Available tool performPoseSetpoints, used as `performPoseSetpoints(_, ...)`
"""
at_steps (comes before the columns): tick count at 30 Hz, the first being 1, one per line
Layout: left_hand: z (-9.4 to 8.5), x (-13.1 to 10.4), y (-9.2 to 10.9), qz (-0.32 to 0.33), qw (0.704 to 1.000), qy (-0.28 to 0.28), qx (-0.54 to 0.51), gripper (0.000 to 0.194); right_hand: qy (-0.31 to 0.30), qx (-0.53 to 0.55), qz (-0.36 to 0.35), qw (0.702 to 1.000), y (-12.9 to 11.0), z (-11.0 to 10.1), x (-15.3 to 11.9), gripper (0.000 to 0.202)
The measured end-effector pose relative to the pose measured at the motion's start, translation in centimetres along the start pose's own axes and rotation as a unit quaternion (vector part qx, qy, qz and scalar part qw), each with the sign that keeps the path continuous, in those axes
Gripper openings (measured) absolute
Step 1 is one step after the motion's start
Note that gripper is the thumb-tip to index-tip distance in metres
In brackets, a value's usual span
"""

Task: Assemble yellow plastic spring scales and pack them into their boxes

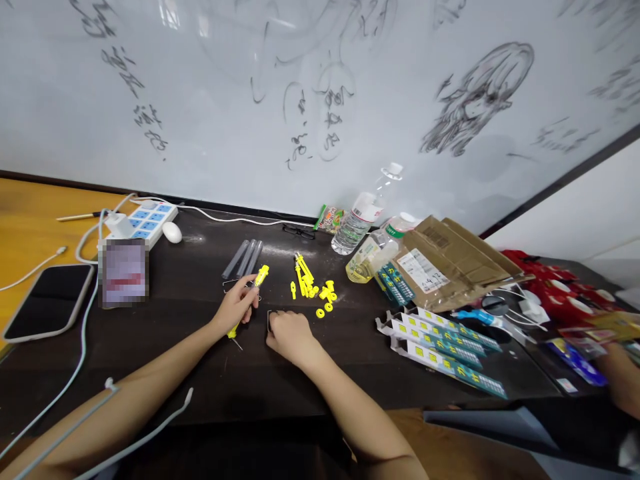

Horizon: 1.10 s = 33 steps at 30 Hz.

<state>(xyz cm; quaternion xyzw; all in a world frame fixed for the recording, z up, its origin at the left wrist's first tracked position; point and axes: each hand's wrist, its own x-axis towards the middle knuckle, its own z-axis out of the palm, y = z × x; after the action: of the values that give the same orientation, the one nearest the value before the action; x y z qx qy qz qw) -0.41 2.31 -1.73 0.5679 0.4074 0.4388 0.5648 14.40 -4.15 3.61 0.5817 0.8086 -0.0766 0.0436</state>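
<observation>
Worktop (240, 390) is carrying loose yellow parts while the left hand (235, 307) is gripping a yellow-ended piece (261, 275).
The left fingers are wrapping its middle, seemingly so both ends are sticking out: one yellow end is pointing up and away, and a thin metal tip is slanting down at the other. The right hand (291, 337) is resting curled just beside, next to a thin bent wire (269, 320); whether its hidden fingertips are pinching that wire, I cannot tell. Yellow rods (303, 270) and small yellow pieces (327, 291) are lying beyond the right hand, probably for easy reach. Clear tubes (236, 259) are lying side by side beyond the left hand, perhaps being sorted by kind. Teal-and-white boxes (450, 369) are overlapping farther right, apparently being kept apart from the small parts.
</observation>
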Motion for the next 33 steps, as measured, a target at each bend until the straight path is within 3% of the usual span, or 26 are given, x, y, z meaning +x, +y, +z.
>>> performPoseSetpoints(3, 0.0, 0.0, 0.0, -0.003, 1.0, 0.0, 0.005, 0.045, -0.012, 0.003, 0.045, 0.999, 0.1, 0.1, 0.2, 0.025)
performPoseSetpoints(6, 0.0, 0.0, 0.1, -0.008, 1.0, 0.003, 0.004, 0.046, -0.013, 0.016, 0.047, 0.999, 0.7, 0.2, 0.5, 0.021)
performPoseSetpoints(10, 0.1, 0.0, 0.2, -0.003, 1.0, 0.0, -0.004, 0.044, 0.054, 0.101, 0.043, 0.992, 2.1, -0.1, 1.1, 0.009)
performPoseSetpoints(13, 0.3, -0.3, 0.2, -0.005, 1.0, -0.014, -0.002, 0.044, 0.117, 0.229, 0.028, 0.966, 3.1, -0.1, 1.8, 0.003)
performPoseSetpoints(16, 0.7, -0.6, 0.3, -0.012, 0.999, -0.032, 0.007, 0.043, 0.153, 0.38, -0.008, 0.912, 3.6, 0.6, 2.7, 0.007)
performPoseSetpoints(20, 1.1, -1.0, 0.3, 0.007, 0.999, -0.026, 0.047, 0.042, 0.121, 0.579, -0.016, 0.806, 4.0, 1.9, 3.8, 0.011)
performPoseSetpoints(28, 1.5, -0.9, 0.3, -0.039, 0.997, -0.052, -0.044, 0.044, 0.049, 0.787, -0.051, 0.613, 5.1, 2.0, 4.5, 0.02)
performPoseSetpoints(30, 1.7, -0.9, 0.6, -0.051, 0.995, -0.044, -0.077, 0.044, 0.037, 0.808, -0.065, 0.585, 5.0, 2.1, 4.5, 0.024)
performPoseSetpoints(33, 1.7, -0.9, 0.9, -0.044, 0.993, -0.026, -0.108, 0.044, 0.02, 0.803, -0.067, 0.592, 4.6, 2.6, 4.6, 0.026)
